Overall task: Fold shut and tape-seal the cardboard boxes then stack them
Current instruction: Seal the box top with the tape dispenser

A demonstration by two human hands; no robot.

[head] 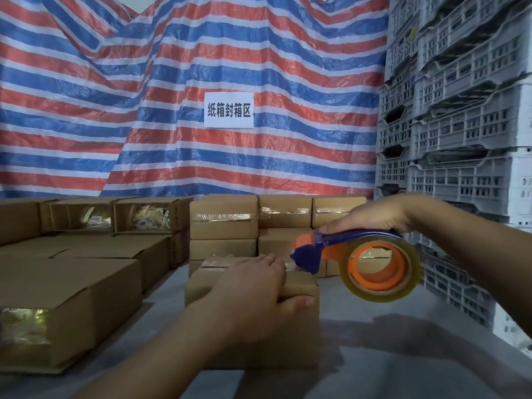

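- Cardboard box (288,335), small and brown, sits on the grey table (388,355) in front of the person, its top flaps folded down.
- Left hand (253,292) lies palm-down on top of the box, fingers nearly straight and spread toward the far edge, thumb hooked over the right side; it presses the flaps and grips nothing.
- Right hand (371,216) is curled around the blue handle of a tape dispenser (339,254), holding it above the table at the box's far right corner.
- Dispenser's blue and orange head points left, just beside the left hand's fingertips; whether it touches the cardboard cannot be told.
- Roll of clear tape (383,269) sits on the dispenser's orange hub, hanging to the right of the box.
- Sealed boxes (224,220) with tape strips stand stacked behind it, against a red, white and blue striped tarp (172,82) bearing a white sign (229,110).
- More boxes (86,283) lie at the left, some with shiny tape on their ends.
- Grey plastic crates (460,110) are stacked at the right.
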